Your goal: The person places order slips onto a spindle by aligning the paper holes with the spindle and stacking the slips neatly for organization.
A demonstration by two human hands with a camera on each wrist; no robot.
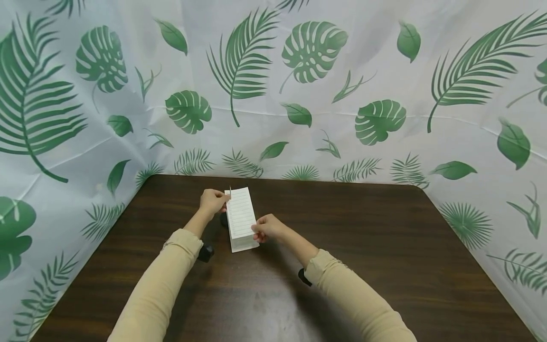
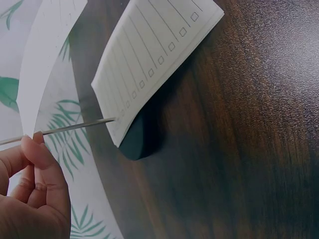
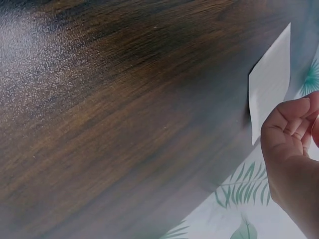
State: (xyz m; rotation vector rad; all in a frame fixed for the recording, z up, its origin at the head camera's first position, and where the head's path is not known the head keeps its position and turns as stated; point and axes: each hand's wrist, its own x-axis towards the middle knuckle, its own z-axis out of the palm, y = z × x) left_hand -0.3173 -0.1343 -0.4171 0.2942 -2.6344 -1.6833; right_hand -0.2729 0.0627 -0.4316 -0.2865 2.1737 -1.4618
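Observation:
A white checklist sheet [image 1: 240, 211] with ruled lines stretches between both hands. My left hand [image 1: 212, 201] pinches its far left corner beside a thin metal spike [image 2: 79, 126]; whether the spike pierces this sheet I cannot tell. At the near right corner, my right hand [image 1: 268, 228] pinches the sheet between thumb and fingers. Beneath it, other checklist paper [image 2: 149, 55] sits lower, with the spike through its corner. A dark rounded base [image 2: 137, 142] shows under that paper in the left wrist view. In the right wrist view, white paper [image 3: 269, 82] appears beyond the right hand.
The dark wood-grain table [image 1: 363, 237] extends around the hands. A white curtain with green leaf prints [image 1: 316, 52] hangs behind the table and along its sides. Black wrist devices show below the left cuff [image 1: 206, 253] and the right cuff [image 1: 304, 277].

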